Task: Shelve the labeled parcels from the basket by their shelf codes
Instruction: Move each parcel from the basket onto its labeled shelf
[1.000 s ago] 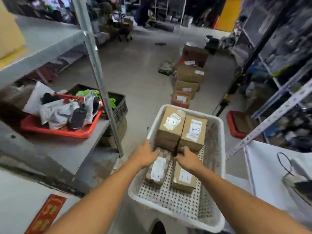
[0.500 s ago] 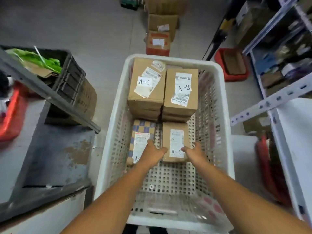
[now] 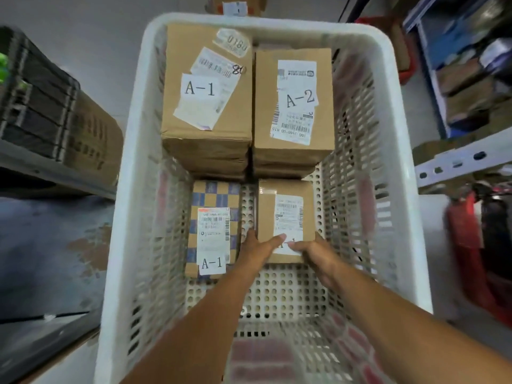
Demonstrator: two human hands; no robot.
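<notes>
Both hands are on the small brown box at the near right of the basket's floor. The left hand grips its near left corner, thumb curled over the top onto the white label and the fingers down the left side. The right hand grips the near right corner the same way, thumb across the label and partly covering the code, of which only a dash and a "1" show. Whether the box is lifted off the floor cannot be told.

Just beside it on the left lies a blue-and-tan checked box marked A-1, with a narrow gap between the two. On the far side stand two taller stacks: the large box on the left is marked A-1, and the box on the right A-2, the two touching side by side. All four sit inside the white perforated basket.

A black crate stands at the left, and a metal shelf rail at the right.
</notes>
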